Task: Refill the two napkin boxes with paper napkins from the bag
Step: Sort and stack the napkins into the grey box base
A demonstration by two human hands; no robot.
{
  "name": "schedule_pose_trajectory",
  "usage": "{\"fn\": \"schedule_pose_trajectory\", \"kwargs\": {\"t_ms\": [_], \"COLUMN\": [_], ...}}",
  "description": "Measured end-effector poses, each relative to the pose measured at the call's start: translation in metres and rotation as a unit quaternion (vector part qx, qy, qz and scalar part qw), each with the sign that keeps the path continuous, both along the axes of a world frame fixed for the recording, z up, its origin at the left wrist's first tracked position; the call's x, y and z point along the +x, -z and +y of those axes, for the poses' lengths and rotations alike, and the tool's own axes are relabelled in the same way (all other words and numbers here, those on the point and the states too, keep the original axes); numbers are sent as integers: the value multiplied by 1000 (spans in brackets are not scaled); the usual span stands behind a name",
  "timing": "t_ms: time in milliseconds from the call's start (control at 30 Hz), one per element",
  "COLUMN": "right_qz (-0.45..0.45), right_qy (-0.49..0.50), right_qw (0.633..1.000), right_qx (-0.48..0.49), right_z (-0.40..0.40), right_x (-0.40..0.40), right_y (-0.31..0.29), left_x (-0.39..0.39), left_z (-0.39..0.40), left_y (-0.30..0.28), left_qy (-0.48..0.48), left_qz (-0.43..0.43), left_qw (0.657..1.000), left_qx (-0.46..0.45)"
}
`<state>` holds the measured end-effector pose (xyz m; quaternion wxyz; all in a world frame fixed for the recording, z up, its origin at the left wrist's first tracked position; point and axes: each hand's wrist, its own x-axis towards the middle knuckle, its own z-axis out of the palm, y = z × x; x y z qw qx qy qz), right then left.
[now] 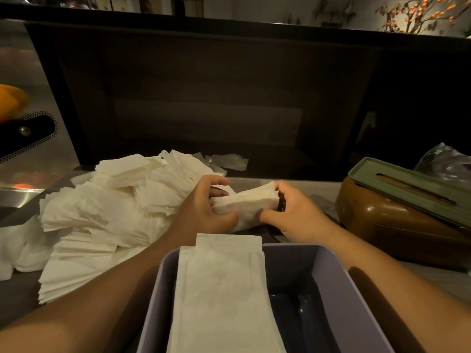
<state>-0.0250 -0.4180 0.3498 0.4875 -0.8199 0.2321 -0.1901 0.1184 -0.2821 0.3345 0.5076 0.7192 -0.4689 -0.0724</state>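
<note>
We face a tall dark panel (204, 98) rising from the far edge of the counter (326, 189), its top ledge (229, 24) black. Beyond the ledge we see a pale wall (280, 8) and orange-flowered branches (420, 14) at the upper right. A shiny metal surface (28, 72) runs along the left under dim, warm light.

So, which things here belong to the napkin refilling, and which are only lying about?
Job:
- left hand and right hand, holding a napkin bundle
- napkin pile
- open purple box with napkins inside
- brown box with green lid
- plastic bag

Lying about:
- orange object
- black perforated item
</note>
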Motion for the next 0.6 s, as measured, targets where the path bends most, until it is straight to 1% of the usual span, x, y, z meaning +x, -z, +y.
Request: {"fn": "schedule_pose_trajectory", "kwargs": {"t_ms": [100, 167, 233, 300, 367, 467, 600], "right_qz": [10, -13, -45, -56, -44, -35, -47], "right_qy": [-26, -28, -22, -24, -44, -59, -32], "right_qw": [1000, 1000, 999, 998, 998, 998, 998], "right_qx": [-8, -4, 0, 12, 23, 14, 23], "right_z": [3, 5, 6, 6, 7, 8, 7], "right_x": [2, 3, 3, 1, 1, 3, 4], "right_y": [0, -1, -2, -3, -4, -3, -2], "left_x": [-1, -1, 2, 2, -2, -5, -1], "left_z": [-6, -7, -5, -4, -4, -6, -3], "left_y": [3, 1, -2, -4, -3, -1, -1], "left_qy": [13, 17, 14, 10, 20, 34, 34], "left_qz": [-33, -49, -46, -45, -49, -61, -44], "left_qw": [999, 998, 999, 998, 998, 997, 998], "left_qx": [36, 17, -16, -38, -32, -19, -23]}}
